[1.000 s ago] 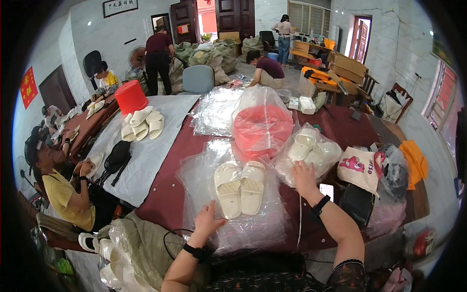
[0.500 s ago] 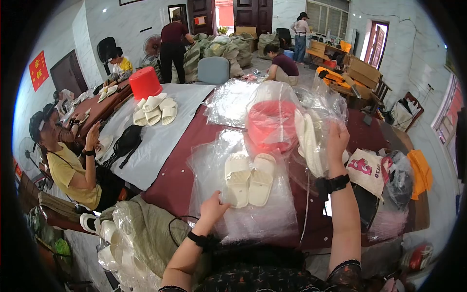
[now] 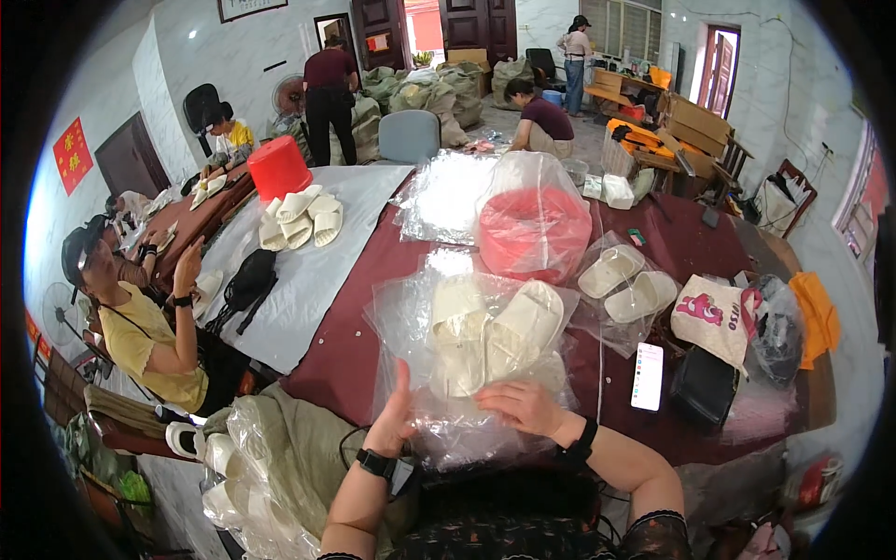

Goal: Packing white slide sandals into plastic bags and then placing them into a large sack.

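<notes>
Slippers: a cream pair (image 3: 525, 327) in front of the wearer, soles down, toes toward 12 and 1 o'clock, the right one angled away from its mate; clear plastic lies about them.
Under the slippers: a spread of clear bags (image 3: 434, 434) on the maroon counter (image 3: 341, 369).
Left hand (image 3: 390, 417): at 7 o'clock from the pair, unclenched, thumb raised, gripping nothing; contact with the plastic cannot be told.
Right hand (image 3: 525, 408): at 5 o'clock, fingers bent over the plastic by the heels; whether they pinch it cannot be told.
Bagged slippers (image 3: 639, 295): another cream pair, at 2 o'clock.
Red tub (image 3: 534, 233): at 1 o'clock, under clear plastic.
Phone (image 3: 647, 376): at 4 o'clock, screen lit, just beside a black pouch (image 3: 705, 387).
Cloth bag (image 3: 711, 317): at 3 o'clock, cream with a pink figure.
Black bag (image 3: 247, 287): at 9 o'clock, on a pale sheet (image 3: 289, 317).
Slipper heap (image 3: 303, 217): at 10 o'clock, beside a red bucket (image 3: 280, 168).
Co-worker (image 3: 149, 336): at 9 o'clock, in yellow, one hand raised.
</notes>
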A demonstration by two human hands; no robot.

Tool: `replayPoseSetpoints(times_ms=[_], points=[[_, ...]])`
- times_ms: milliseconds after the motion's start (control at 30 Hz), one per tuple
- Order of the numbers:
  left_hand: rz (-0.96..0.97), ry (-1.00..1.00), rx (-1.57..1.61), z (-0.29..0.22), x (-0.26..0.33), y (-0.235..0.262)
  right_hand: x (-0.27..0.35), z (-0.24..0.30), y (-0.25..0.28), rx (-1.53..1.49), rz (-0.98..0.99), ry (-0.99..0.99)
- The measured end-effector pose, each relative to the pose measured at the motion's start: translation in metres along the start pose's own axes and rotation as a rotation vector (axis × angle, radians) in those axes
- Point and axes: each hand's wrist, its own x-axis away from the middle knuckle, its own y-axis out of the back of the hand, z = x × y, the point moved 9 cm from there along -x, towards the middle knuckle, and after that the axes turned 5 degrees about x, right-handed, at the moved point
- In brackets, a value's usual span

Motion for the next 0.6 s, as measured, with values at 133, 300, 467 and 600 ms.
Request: replayPoseSetpoints(times_ms=[133,300,467,600], points=[[0.087,0.008,-0.034,0.042,-0.031,0.044,-0.016,0.004,-0.004,-0.034,-0.011,0.026],[0.119,0.050,-0.058,0.038,-0.023,0.012,-0.021,0.008,-0.010,0.108,-0.013,0.147],[0.076,0.099,-0.123,0.041,-0.019,0.010,-0.017,0.023,-0.042,0.183,0.117,0.278],[0.031,-0.099,-0.060,0.043,-0.011,0.024,-0.025,0.031,-0.023,0.175,0.065,0.244]])
